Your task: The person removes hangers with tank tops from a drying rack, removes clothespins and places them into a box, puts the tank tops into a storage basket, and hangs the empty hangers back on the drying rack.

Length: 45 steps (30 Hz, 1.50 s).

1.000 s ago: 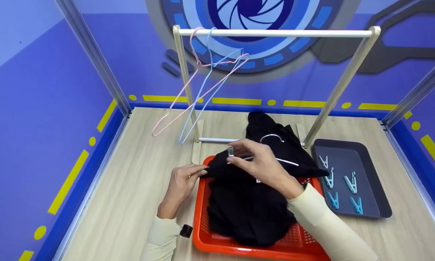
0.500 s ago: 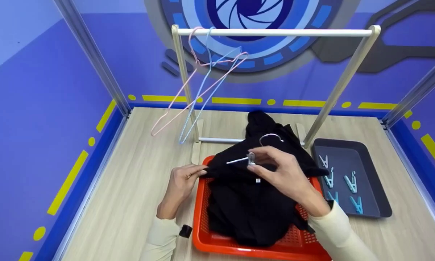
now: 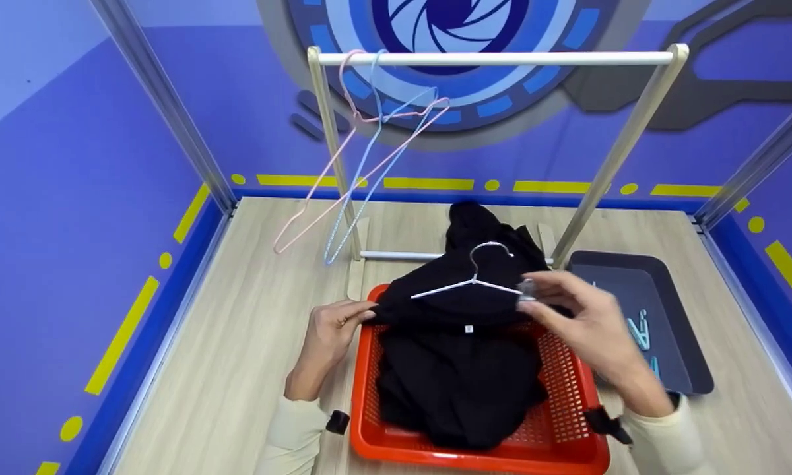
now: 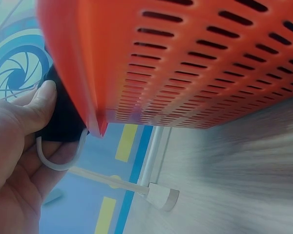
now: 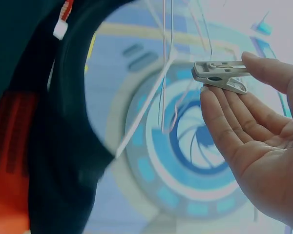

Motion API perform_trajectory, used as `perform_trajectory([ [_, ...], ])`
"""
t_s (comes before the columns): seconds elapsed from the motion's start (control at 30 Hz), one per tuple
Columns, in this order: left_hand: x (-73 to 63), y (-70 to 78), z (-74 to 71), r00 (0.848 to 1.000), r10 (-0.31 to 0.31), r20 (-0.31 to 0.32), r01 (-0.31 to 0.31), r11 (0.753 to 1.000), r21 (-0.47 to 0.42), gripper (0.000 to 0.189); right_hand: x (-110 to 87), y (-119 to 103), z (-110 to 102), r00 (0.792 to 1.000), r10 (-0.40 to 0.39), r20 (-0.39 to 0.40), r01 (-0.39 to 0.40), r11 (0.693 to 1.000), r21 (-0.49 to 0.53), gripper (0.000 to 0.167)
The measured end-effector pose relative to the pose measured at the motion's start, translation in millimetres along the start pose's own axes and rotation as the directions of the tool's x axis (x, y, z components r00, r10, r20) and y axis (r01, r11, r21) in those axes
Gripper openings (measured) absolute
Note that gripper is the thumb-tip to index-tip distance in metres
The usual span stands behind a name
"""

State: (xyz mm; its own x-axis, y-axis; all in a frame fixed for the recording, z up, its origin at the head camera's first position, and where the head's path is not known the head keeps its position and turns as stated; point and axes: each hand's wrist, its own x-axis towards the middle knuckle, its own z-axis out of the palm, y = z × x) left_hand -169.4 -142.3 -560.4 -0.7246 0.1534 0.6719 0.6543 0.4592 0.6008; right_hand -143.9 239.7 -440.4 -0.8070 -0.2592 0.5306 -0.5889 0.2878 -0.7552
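Note:
A black garment (image 3: 459, 389) is draped over and in a red basket (image 3: 368, 432), with part of it spread behind the rim. On that part lies a white hanger (image 3: 442, 289), its hook toward the rack. My left hand (image 3: 327, 333) pinches the garment's left edge at the basket rim. Below those fingers a pale curved loop (image 4: 61, 167) shows in the left wrist view. Between thumb and fingertips, my right hand (image 3: 594, 323) pinches a grey clothespin (image 5: 217, 73) near the hanger's right end. The right wrist view shows cloth beside the clothespin, apart from it.
Behind the basket stands a rack with a white top bar (image 3: 501, 59). A pink hanger (image 3: 310, 191) and a blue hanger (image 3: 369, 152) hang at its left end. A dark grey tray (image 3: 690, 359) with clothespins (image 3: 640, 330) sits at the right, partly behind my right hand.
My right hand has moved right across the white hanger with the clothespin, from near its left end to its right end. The left hand has stayed at the garment's edge.

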Motion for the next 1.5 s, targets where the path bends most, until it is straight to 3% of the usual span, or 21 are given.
perform_trajectory([
  [0.1,-0.1,-0.6,-0.1,1.0,0.002,0.005,-0.002,1.0,-0.004,0.018,-2.9,8,-16,0.998,0.035,-0.049,-0.036,0.999,-0.023,0.044],
  [0.3,-1.0,-1.8,-0.3,1.0,0.013,0.0,-0.013,1.0,0.003,0.017,-4.7,31,-46,0.975,0.192,-0.116,-0.203,0.975,-0.094,0.035],
  [0.53,-2.5,-1.2,-0.1,1.0,0.006,-0.007,-0.006,1.0,-0.004,0.017,0.3,68,-72,0.934,0.32,-0.162,-0.352,0.903,-0.247,0.037],
  [0.7,-3.1,-0.9,-0.1,1.0,0.001,-0.013,-0.001,1.0,-0.002,0.017,5.5,96,-86,0.9,0.394,-0.186,-0.436,0.825,-0.36,0.049],
  [0.93,-3.2,-0.7,-0.1,1.0,0.011,-0.008,-0.011,1.0,-0.001,0.016,6.9,133,-98,0.857,0.476,-0.197,-0.51,0.728,-0.458,0.054],
  [1.23,-2.5,0.4,0.1,1.0,0.024,-0.007,-0.024,1.0,0.004,0.015,7.3,165,-110,0.808,0.565,-0.169,-0.567,0.664,-0.488,0.056],
  [1.4,-2.1,1.7,-0.1,1.0,0.019,-0.003,-0.019,1.0,-0.002,0.015,5.6,181,-115,0.771,0.612,-0.177,-0.603,0.613,-0.51,0.054],
  [1.5,-2.7,2.0,0.3,1.0,0.017,-0.007,-0.017,1.0,0.001,0.016,3.6,192,-118,0.766,0.62,-0.171,-0.598,0.59,-0.543,0.051],
])
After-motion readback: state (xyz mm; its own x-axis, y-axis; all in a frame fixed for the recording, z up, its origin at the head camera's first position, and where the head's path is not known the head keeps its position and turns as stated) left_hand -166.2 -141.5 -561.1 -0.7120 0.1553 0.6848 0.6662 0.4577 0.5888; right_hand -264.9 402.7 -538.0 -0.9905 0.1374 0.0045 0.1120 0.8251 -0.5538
